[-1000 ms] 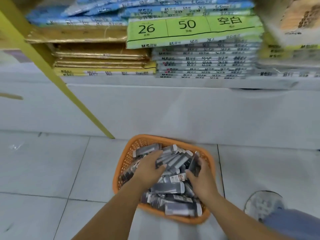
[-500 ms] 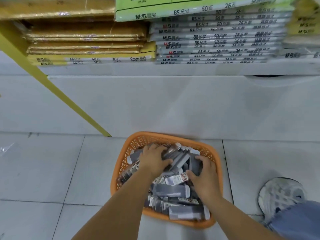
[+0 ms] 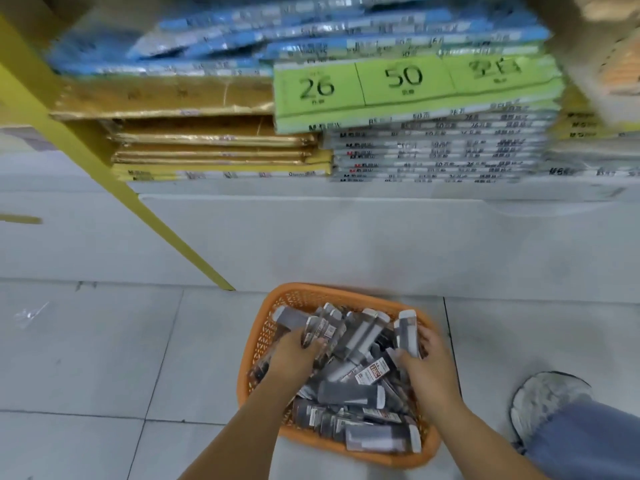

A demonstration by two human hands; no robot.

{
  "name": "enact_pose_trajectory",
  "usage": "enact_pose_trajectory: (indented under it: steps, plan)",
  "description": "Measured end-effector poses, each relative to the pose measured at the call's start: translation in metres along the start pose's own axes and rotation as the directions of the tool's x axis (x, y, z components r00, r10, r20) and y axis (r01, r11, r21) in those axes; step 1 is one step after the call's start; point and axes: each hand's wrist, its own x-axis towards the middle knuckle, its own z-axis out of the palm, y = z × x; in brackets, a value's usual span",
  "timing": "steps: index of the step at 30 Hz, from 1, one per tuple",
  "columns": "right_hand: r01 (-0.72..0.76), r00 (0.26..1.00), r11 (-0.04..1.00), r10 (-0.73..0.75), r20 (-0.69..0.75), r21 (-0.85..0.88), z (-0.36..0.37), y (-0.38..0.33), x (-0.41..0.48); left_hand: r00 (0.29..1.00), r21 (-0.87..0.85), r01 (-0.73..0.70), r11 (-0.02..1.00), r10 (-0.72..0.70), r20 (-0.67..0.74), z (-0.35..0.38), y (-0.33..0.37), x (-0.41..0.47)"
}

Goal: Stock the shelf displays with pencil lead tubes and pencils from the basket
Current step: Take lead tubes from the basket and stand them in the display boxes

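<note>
Pickup step: left hand (image 3: 294, 358) clutches lead tubes (image 3: 317, 329), right hand (image 3: 429, 362) grips single tube (image 3: 407, 332), basket (image 3: 346, 291) beneath; next we lift clear.

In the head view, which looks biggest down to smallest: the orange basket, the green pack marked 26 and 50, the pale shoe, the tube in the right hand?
1. orange basket, though nearer the camera
2. green pack
3. shoe, partly hidden by a trouser leg
4. lead tube the right hand grips
</note>
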Motion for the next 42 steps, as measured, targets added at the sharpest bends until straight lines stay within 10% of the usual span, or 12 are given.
enact_pose_trajectory:
  steps: [13, 27, 42]
  plan:
    - [0.026, 0.94, 0.904, -0.167, 0.298, 0.427, 0.024, -0.158, -0.087, 0.993, -0.829, -0.05, 0.557, 0.118, 0.02, -0.062, 0.107, -0.093]
    - [0.578, 0.711, 0.775, -0.632, 0.307, 0.256, -0.024, -0.262, -0.172, 0.886, -0.824, -0.34, 0.454, 0.449, -0.119, -0.127, 0.185, -0.2]
    - [0.639, 0.56, 0.707, -0.698, 0.446, 0.303, -0.023, -0.397, -0.178, 0.758, -0.662, -0.631, 0.405, 0.505, -0.414, -0.236, 0.263, -0.202]
